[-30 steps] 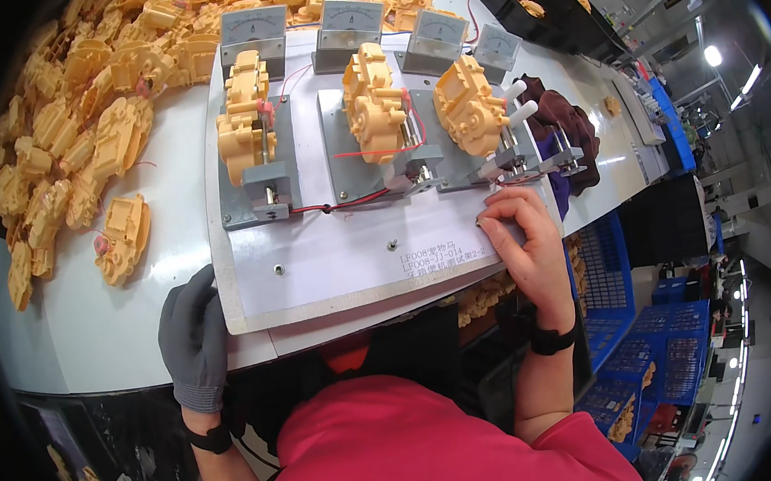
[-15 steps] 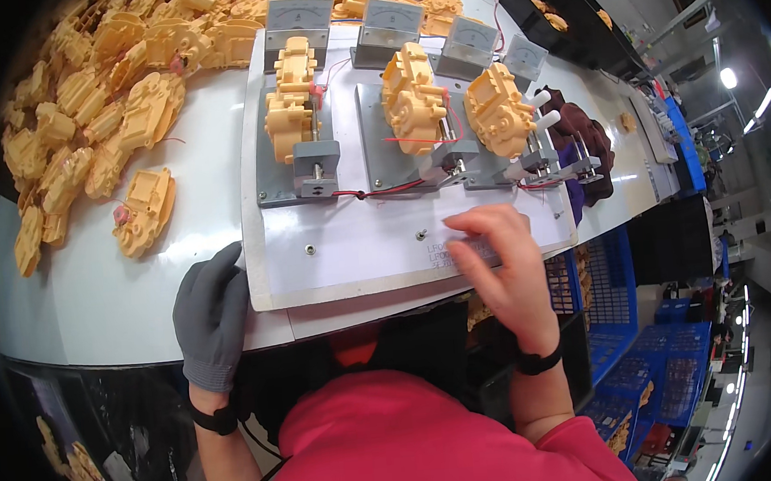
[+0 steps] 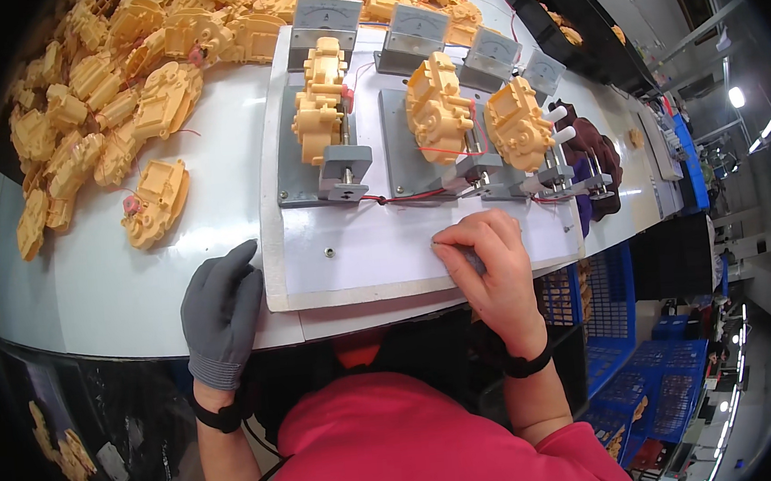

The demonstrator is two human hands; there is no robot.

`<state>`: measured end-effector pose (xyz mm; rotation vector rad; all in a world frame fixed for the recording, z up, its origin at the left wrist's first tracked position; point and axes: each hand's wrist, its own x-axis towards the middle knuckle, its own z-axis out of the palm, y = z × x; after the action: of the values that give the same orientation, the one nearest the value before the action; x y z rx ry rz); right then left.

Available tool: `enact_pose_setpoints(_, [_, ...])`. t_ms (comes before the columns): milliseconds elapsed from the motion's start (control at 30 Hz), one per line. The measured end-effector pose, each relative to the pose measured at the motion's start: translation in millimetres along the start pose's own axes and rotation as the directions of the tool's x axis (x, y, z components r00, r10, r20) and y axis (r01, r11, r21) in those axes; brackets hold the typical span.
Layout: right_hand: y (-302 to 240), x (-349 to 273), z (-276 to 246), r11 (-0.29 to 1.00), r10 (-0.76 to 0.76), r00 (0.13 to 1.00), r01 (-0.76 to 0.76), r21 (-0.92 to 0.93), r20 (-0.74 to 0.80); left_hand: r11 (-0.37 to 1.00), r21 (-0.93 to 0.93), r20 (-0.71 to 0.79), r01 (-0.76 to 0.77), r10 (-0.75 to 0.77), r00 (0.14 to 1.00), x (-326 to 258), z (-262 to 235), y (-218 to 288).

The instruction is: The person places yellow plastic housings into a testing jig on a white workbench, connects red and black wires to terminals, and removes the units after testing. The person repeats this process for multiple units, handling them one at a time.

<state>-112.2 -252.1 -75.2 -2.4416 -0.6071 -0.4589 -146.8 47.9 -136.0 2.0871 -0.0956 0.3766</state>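
Note:
My left hand [image 3: 221,314], in a grey glove, rests at the table's front edge beside the white board [image 3: 362,287]. It holds nothing; its fingers are loosely stretched, a little apart. My bare right hand [image 3: 493,273] is over the board's front part, thumb and forefinger pinched on a small toggle switch that they hide. Another toggle switch [image 3: 329,252] shows farther left. Three yellow plastic gearbox housings sit in metal fixtures on the board: a left housing [image 3: 319,111], a middle housing [image 3: 437,112] and a right housing [image 3: 519,124]. Red wires trail from the fixtures.
Analog meters [image 3: 325,19] stand behind the fixtures. A heap of yellow housings [image 3: 81,110] covers the table's far left, with one loose housing [image 3: 158,203] nearer me. A black tray [image 3: 576,26] is at far right; blue crates [image 3: 609,301] stand below the table's right side.
My right thumb and forefinger have closed together over the middle toggle switch, which was in plain sight before. My left hand stays beside the board. The whole view has shifted slightly.

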Motion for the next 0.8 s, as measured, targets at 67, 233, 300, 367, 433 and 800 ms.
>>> enact_pose_setpoints(67, [2, 0, 0, 1.0, -0.013, 1.0, 0.013, -0.004, -0.005, 1.0, 0.001, 0.012, 0.019, -0.019, 1.0, 0, 0, 2])
enact_pose_setpoints(233, [-2, -1, 2, 1.0, 0.018, 0.999, -0.017, 0.01, -0.035, 1.0, 0.003, 0.0, 0.03, -0.03, 1.0, -1, -1, 4])
enact_pose_setpoints(300, [-2, -2, 2, 0.999, 0.04, 0.999, -0.039, 0.008, -0.034, 0.999, -0.041, -0.018, 0.031, -0.032, 0.999, -2, 1, 4])
enact_pose_setpoints(367, [-1, -3, 2, 0.997, 0.068, 0.997, -0.067, 0.026, -0.036, 0.995, -0.096, -0.053, 0.019, -0.024, 0.998, -2, -1, 2])
enact_pose_setpoints(433, [-2, -4, 4, 0.996, 0.079, 0.995, -0.076, 0.05, -0.054, 0.997, 0.023, -0.08, -0.068, 0.07, 0.994, 1, -7, 8])
enact_pose_setpoints(800, [3, -16, 1, 0.958, 0.158, 0.971, -0.106, 0.265, -0.181, 0.906, 0.29, 0.154, -0.309, 0.275, 0.949, 38, 16, 62])
